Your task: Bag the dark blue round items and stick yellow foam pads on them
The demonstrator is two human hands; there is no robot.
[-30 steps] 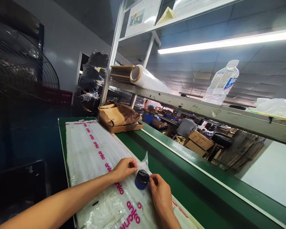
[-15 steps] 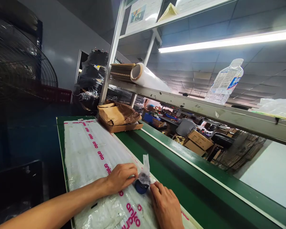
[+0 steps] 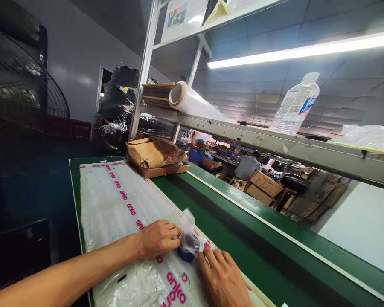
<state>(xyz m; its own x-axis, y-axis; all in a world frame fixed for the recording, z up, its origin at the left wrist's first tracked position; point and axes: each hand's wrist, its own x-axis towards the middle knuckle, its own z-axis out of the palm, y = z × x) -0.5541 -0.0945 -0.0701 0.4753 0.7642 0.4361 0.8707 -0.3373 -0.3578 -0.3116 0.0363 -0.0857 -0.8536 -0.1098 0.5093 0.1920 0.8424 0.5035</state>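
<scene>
A dark blue round object rests on the plastic-covered work surface, partly covered by a clear plastic bag. From the left, my left hand has its fingers closed on the bag's edge beside the object. On the other side, my right hand pinches the bag's right edge between thumb and forefinger. The upper end of the bag stands up loosely, away from me. Pink "anko" lettering runs along the surface beneath.
An open carton with brown paper stands at the far end. A green conveyor belt runs along the right. Above it, a metal shelf holds a plastic roll and a bottle. A person sits in the background.
The bag has come down further over the blue object and spread wider, with its upright end leaning left. Both hands stay on its sides. The view has shifted slightly.
</scene>
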